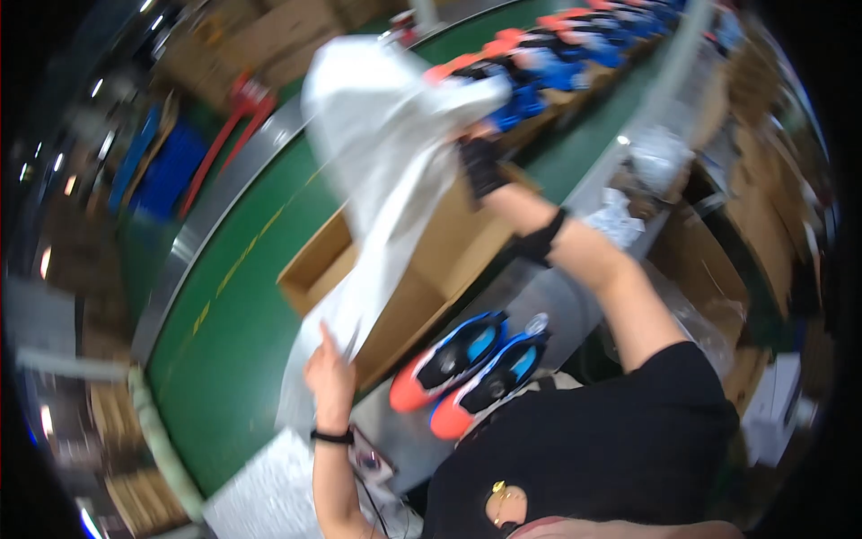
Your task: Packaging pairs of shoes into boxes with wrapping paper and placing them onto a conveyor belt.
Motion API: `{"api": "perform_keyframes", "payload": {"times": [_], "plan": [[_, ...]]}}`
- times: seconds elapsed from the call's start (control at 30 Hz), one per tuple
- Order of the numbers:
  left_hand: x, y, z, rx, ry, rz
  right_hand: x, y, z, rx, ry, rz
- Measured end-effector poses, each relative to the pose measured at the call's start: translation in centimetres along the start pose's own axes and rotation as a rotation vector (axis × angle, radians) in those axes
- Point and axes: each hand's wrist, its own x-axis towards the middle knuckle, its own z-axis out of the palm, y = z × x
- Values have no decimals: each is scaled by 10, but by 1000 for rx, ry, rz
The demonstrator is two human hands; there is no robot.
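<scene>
Overlapping box edge (321, 256), white sheet (384, 135), broad belt (232, 373) leftward

no lettering, labels or numbers can be read.

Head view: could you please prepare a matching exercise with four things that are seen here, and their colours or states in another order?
Things
1. Large sheet
2. Cardboard box
3. Nearest pair of shoes
4. Conveyor belt

Colours or states
A. Green
B. Coral toes with blue edges
C. White, held up in the right hand
D. Brown, open at the top

Right pairs: 1-C, 2-D, 3-B, 4-A
</scene>
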Motion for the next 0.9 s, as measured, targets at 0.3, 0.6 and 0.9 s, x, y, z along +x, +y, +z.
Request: {"api": "perform_keyframes", "payload": {"times": [0.3,0.6,0.9], "plan": [[-38,-56,52,62,75,83,-3,12,-8,306,527,387],[-29,-158,106,-1123,371,-684,-93,66,-58,137,270,448],[-6,-76,129,-2167,-39,-726,-311,-118,-56,-344,-1253,-1013]]}}
